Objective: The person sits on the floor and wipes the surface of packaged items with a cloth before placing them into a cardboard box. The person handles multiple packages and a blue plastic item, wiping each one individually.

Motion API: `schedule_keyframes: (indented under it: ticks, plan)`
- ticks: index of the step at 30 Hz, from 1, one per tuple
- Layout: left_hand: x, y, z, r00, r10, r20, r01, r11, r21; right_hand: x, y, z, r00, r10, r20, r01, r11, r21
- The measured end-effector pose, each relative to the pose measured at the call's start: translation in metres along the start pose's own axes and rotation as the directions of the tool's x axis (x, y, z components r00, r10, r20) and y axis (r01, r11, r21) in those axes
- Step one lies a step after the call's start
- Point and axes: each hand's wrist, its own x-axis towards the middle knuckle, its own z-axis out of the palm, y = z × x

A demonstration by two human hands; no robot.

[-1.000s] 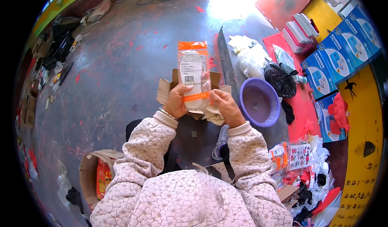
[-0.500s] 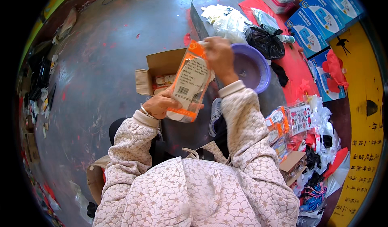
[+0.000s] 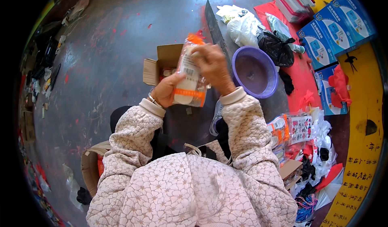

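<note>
Orange trim runs along the top and bottom of a clear plastic packet [image 3: 188, 75] that the person holds up in front of the chest with both hands. The left hand [image 3: 165, 90] grips the packet's lower left edge, fingers curled behind it and thumb on the front, a bracelet [image 3: 152, 100] showing at the wrist. The right hand [image 3: 212, 65] is closed over the packet's upper right part, fingers pressing on its face near the orange top. Behind the packet, on the grey concrete floor [image 3: 105, 57], an open cardboard box [image 3: 161, 63] sits with its flaps spread, small items showing inside. Just right of the hands, a purple plastic basin [image 3: 254, 71] rests on a dark slab, and beyond it lie a white plastic bag [image 3: 242, 25] and a black plastic bag [image 3: 277, 49]. Blue boxes [image 3: 331, 29] are stacked on a red sheet near the upper right corner of the floor. By the person's right elbow lies a heap of small packets [image 3: 293, 130]. Near the left elbow, at the lower left of the floor, a second cardboard box [image 3: 91, 166] stands open. Both sleeves are pale pink and quilted.
</note>
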Motion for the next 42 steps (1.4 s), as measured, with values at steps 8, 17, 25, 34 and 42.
schedule_keyframes:
  ticks: [8, 17, 25, 34, 42]
  plan:
    - [-0.006, 0.005, 0.006, 0.991, 0.118, -0.058, -0.125, 0.982, -0.139, -0.018, -0.032, 0.016, 0.938, -0.161, 0.308, 0.143, 0.986, 0.083]
    - [-0.001, 0.005, 0.028, 0.999, 0.048, -0.015, -0.047, 0.999, 0.015, 0.011, 0.036, -0.038, 0.997, -0.025, -0.067, -0.027, 0.730, -0.683]
    - [-0.005, 0.007, 0.010, 0.985, 0.131, -0.112, -0.088, 0.941, 0.326, 0.013, 0.040, -0.087, 0.700, 0.709, 0.084, -0.615, 0.539, 0.576]
    - [0.017, 0.030, 0.010, 0.930, 0.366, 0.025, -0.125, 0.252, 0.960, 0.014, -0.002, 0.005, 0.796, 0.464, 0.389, -0.527, 0.847, 0.067]
    - [0.032, 0.067, 0.007, 0.873, 0.406, 0.269, -0.108, -0.378, 0.920, 0.038, 0.025, 0.023, 0.655, 0.558, 0.509, -0.729, 0.288, 0.621]
